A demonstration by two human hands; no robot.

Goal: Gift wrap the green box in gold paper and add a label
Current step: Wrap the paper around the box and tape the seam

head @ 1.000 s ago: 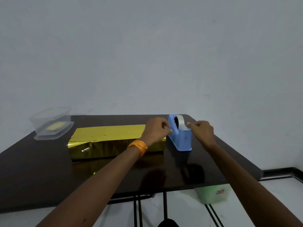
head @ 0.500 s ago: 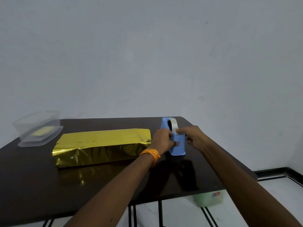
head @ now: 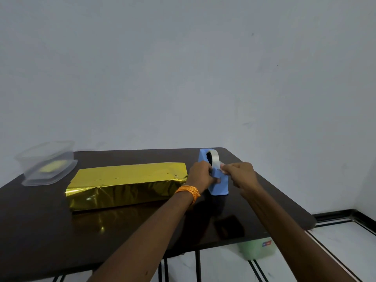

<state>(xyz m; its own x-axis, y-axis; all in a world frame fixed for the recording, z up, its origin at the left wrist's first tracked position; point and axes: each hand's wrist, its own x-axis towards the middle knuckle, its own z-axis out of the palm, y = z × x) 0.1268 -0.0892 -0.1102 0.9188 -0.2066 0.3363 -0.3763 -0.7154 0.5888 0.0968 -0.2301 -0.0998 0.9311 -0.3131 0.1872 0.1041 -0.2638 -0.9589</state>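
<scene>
The box wrapped in gold paper [head: 126, 183] lies lengthwise on the dark table [head: 122, 226], left of centre; no green shows. To its right stands a blue tape dispenser [head: 219, 185] with a roll of clear tape [head: 213, 159]. My left hand [head: 200, 176], with an orange thread band at the wrist, grips the dispenser's left side. My right hand [head: 239, 175] pinches the tape end at the dispenser's cutter, thumb and forefinger together.
A clear plastic container [head: 46, 161] with yellow labels inside sits at the table's back left corner. A pale green bin [head: 256, 249] stands on the tiled floor under the table's right edge. A grey wall rises behind.
Both hands have closed in on the dispenser: the left moved from the box end to the dispenser's side, the right came to the cutter and took the tape end. The camera shifted slightly.
</scene>
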